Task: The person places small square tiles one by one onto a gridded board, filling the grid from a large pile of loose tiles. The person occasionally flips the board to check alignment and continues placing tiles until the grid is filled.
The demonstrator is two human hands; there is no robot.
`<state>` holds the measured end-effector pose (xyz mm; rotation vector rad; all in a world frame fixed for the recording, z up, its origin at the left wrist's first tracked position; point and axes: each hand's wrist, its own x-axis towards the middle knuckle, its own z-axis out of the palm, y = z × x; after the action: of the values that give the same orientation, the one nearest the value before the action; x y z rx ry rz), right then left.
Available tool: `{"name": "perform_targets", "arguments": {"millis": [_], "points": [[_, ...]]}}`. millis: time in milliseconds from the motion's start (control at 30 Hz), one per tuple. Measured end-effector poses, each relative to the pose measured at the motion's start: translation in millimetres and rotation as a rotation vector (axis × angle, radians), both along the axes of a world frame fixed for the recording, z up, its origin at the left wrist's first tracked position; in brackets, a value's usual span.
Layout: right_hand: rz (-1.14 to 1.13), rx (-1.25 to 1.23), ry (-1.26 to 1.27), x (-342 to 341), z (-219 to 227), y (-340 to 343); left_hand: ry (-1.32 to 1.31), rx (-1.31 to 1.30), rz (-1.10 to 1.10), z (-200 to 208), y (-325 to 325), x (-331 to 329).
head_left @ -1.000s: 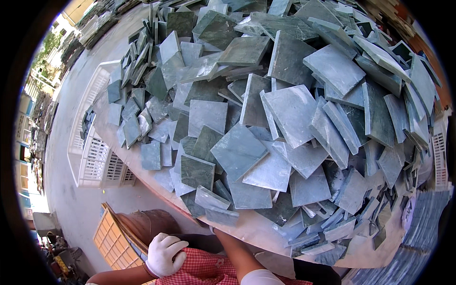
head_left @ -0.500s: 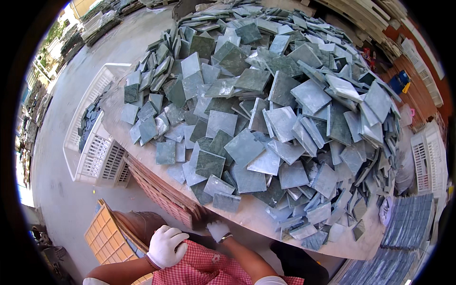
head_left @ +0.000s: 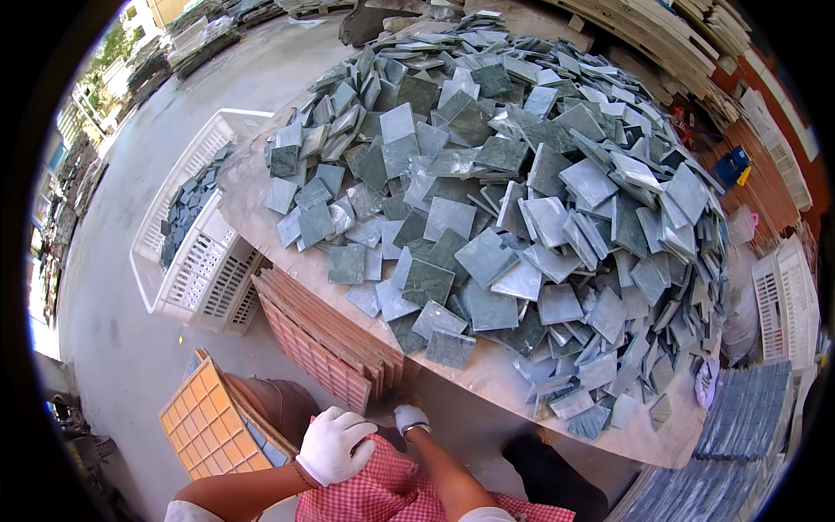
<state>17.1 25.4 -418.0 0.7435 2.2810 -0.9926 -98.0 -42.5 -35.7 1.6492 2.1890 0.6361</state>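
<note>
My left hand (head_left: 335,446), in a white glove, rests on the red checked apron (head_left: 387,483) over my knee. Its fingers are loosely bent and slightly apart, and nothing shows in them. Farther forward, below the table edge, my right hand (head_left: 409,417) reaches down, gloved and with a band at the wrist. Its fingers are dim and partly hidden, so any grip cannot be made out. Close to it stands a row of reddish grid panels (head_left: 322,344), on edge. A large heap of grey-green square stone tiles (head_left: 487,252) covers the table (head_left: 487,383) in front of me.
Left of the table is a white plastic crate (head_left: 200,278) with small dark pieces inside. A yellow-orange grid panel (head_left: 213,422) leans by a brown rounded container (head_left: 278,404) at lower left. Stacked grey tile strips (head_left: 744,413) and white crates (head_left: 783,296) stand at right.
The view has shifted, so the table and heap appear farther right. My right hand stays low by the grid panels, its fingers now less distinct. My left hand still rests on my knee.
</note>
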Motion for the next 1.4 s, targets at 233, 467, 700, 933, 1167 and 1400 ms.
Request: {"name": "perform_targets", "arguments": {"millis": [233, 467, 700, 933, 1167, 1400], "points": [[-0.636, -0.006, -0.238, -51, 5, -1, -0.03, -0.021, 0.028, -13, -1, -22], [-0.674, -0.033, -0.255, -66, -3, 14, -0.031, -0.065, 0.018, -11, 11, -26], [-0.61, -0.06, -0.149, -4, 27, 16, -0.012, -0.021, 0.036, -7, 4, -17], [-0.067, 0.017, 0.167, 45, 227, 64, 0.027, 0.059, 0.088, -16, -26, -2], [-0.644, 0.122, 1.157, 52, 481, 161, 0.09, 0.088, 0.12, -12, -29, 21], [-0.781, 0.023, 1.075, 106, 421, 110, 0.171, 0.24, 0.142, -20, -27, 42]]}}
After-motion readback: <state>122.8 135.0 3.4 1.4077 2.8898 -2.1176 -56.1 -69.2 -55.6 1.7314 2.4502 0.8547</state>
